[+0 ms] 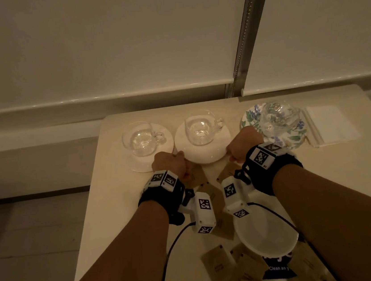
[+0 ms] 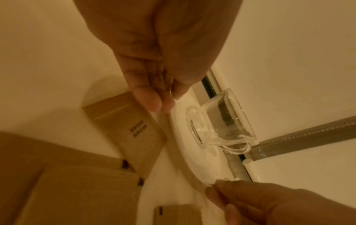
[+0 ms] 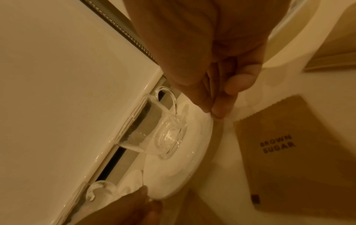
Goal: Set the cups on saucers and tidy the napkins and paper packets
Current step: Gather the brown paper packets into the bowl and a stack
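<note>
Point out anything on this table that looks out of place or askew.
The brown sugar packets lie scattered at odd angles near the empty white bowl, some overlapping. The cup on the floral saucer looks tipped, unlike the other two cups. Both hands pinch the middle saucer.

Black wrist straps (image 1: 162, 191), white tagged camera blocks (image 1: 203, 210), black cables (image 1: 170, 252).

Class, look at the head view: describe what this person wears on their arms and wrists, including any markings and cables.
Both forearms are bare, without sleeves. Each wrist carries a black band topped with white blocks bearing black-and-white square code markers. A white boxy camera unit, also tagged with markers, juts from each band. A thin dark cable trails from each unit back toward the person.
</note>
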`<state>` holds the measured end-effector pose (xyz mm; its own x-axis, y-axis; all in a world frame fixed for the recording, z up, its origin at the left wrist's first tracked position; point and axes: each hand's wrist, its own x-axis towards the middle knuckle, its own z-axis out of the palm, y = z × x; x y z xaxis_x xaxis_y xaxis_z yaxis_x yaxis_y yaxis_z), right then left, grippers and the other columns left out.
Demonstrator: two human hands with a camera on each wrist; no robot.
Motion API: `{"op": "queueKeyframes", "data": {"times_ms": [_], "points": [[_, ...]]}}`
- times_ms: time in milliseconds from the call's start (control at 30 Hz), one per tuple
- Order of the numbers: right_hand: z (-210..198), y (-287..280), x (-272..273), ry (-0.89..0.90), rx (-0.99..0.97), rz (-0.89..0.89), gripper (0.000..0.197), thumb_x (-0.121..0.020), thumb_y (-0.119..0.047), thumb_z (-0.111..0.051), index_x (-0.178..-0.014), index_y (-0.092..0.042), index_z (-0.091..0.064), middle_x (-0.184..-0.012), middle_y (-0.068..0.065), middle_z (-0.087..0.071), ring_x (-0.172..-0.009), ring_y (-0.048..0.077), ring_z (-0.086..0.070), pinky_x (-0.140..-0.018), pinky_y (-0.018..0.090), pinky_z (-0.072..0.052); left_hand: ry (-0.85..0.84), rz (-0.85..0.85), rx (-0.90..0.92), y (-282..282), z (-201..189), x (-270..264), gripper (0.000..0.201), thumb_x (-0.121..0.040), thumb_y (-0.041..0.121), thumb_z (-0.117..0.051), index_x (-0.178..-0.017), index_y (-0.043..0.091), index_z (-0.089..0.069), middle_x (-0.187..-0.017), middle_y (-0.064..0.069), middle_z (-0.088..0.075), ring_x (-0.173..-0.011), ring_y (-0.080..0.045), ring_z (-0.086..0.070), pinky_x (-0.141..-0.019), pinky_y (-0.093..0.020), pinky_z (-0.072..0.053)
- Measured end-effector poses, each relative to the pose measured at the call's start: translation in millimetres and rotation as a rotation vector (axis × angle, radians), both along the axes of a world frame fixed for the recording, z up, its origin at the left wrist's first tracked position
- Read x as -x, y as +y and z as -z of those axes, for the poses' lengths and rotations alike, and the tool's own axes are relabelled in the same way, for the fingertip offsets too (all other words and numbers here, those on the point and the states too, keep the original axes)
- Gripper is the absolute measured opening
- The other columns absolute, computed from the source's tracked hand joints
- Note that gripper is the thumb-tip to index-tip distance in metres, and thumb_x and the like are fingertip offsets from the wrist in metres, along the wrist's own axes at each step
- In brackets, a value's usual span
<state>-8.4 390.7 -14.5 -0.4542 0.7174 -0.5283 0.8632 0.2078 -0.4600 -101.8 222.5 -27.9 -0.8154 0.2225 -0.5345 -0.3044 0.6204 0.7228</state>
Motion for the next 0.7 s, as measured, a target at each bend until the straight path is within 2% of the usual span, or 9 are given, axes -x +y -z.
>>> {"op": "queueKeyframes", "data": {"times_ms": [67, 133, 200, 267, 333, 433, 500, 600, 700], "points": [[-1.6, 5.0, -7.3, 0.030, 0.031, 0.056, 0.022, -0.084, -0.014, -0.070, -0.101, 0.000, -0.067, -0.088, 0.010, -0.071, -0.078, 0.023, -0.068, -0.059, 0.030, -0.055, 0.138, 0.033, 0.090, -5.6, -6.4, -1.3, 0.035, -0.092, 0.035, -0.062, -0.078, 0.004, -0.071, -0.079, -0.010, -0.073, -0.078, -0.028, -0.070, -0.079, -0.039, -0.059], [-5.4, 16.3, -26.1, 0.059, 0.067, 0.133, 0.015, -0.085, -0.014, -0.066, -0.092, 0.000, -0.068, -0.081, 0.011, -0.074, -0.064, 0.022, -0.069, -0.049, 0.026, -0.052, 0.239, 0.069, 0.066, -7.8, -16.5, -6.5, 0.034, -0.092, 0.037, -0.062, -0.077, 0.008, -0.072, -0.074, -0.006, -0.072, -0.075, -0.026, -0.069, -0.078, -0.039, -0.059], [-10.2, 34.5, -52.0, 0.058, 0.030, 0.171, 0.017, -0.085, -0.019, -0.065, -0.087, -0.003, -0.065, -0.077, 0.010, -0.073, -0.054, 0.020, -0.065, -0.042, 0.021, -0.044, 0.260, 0.161, -0.017, 2.7, -28.7, -16.0, 0.027, -0.091, 0.035, -0.064, -0.078, 0.014, -0.073, -0.064, 0.002, -0.069, -0.063, -0.014, -0.066, -0.066, -0.033, -0.058], [-16.3, 54.1, -78.6, 0.013, -0.053, 0.220, 0.027, -0.084, -0.027, -0.066, -0.094, -0.002, -0.063, -0.089, 0.015, -0.071, -0.071, 0.028, -0.068, -0.054, 0.027, -0.049, 0.215, 0.348, -0.032, 24.0, -36.2, -27.0, 0.023, -0.092, 0.034, -0.064, -0.079, 0.017, -0.073, -0.059, 0.008, -0.067, -0.045, -0.002, -0.059, -0.049, -0.021, -0.050], [-18.5, 72.4, -100.2, -0.025, -0.103, 0.284, 0.031, -0.085, -0.027, -0.066, -0.097, 0.001, -0.062, -0.098, 0.021, -0.069, -0.087, 0.036, -0.067, -0.068, 0.035, -0.053, 0.156, 0.504, -0.031, 50.1, -39.0, -37.0, 0.022, -0.094, 0.030, -0.062, -0.082, 0.013, -0.071, -0.066, 0.004, -0.071, -0.037, -0.001, -0.054, -0.041, -0.017, -0.043], [-14.7, 91.6, -118.0, 0.013, -0.075, 0.356, 0.032, -0.090, -0.024, -0.063, -0.096, 0.007, -0.062, -0.102, 0.026, -0.068, -0.094, 0.040, -0.066, -0.084, 0.045, -0.056, 0.092, 0.593, -0.018, 83.0, -36.0, -46.3, 0.023, -0.096, 0.022, -0.058, -0.089, 0.002, -0.068, -0.080, -0.006, -0.073, -0.037, -0.007, -0.057, -0.040, -0.019, -0.046], [-9.5, 96.6, -121.3, 0.074, -0.047, 0.388, 0.032, -0.091, -0.022, -0.062, -0.098, 0.009, -0.064, -0.100, 0.026, -0.069, -0.094, 0.040, -0.067, -0.086, 0.050, -0.055, 0.090, 0.609, 0.022, 98.2, -30.5, -50.5, 0.028, -0.098, 0.021, -0.056, -0.091, -0.002, -0.067, -0.084, -0.010, -0.075, -0.038, -0.010, -0.059, -0.044, -0.023, -0.052], [-3.8, 97.2, -118.1, 0.136, -0.010, 0.410, 0.026, -0.088, -0.018, -0.065, -0.098, 0.007, -0.067, -0.095, 0.023, -0.071, -0.089, 0.038, -0.069, -0.084, 0.050, -0.057, 0.098, 0.620, 0.092, 114.4, -18.6, -52.2, 0.035, -0.099, 0.028, -0.052, -0.087, -0.001, -0.067, -0.075, -0.008, -0.075, -0.043, -0.013, -0.062, -0.057, -0.028, -0.059], [2.6, 95.8, -112.9, 0.176, -0.001, 0.392, 0.022, -0.083, -0.012, -0.069, -0.098, 0.004, -0.066, -0.095, 0.023, -0.070, -0.089, 0.037, -0.069, -0.082, 0.049, -0.058, 0.024, 0.545, 0.066, 128.6, -6.9, -51.3, 0.036, -0.099, 0.029, -0.053, -0.084, -0.001, -0.066, -0.064, -0.006, -0.073, -0.040, -0.014, -0.061, -0.050, -0.026, -0.056]]}}
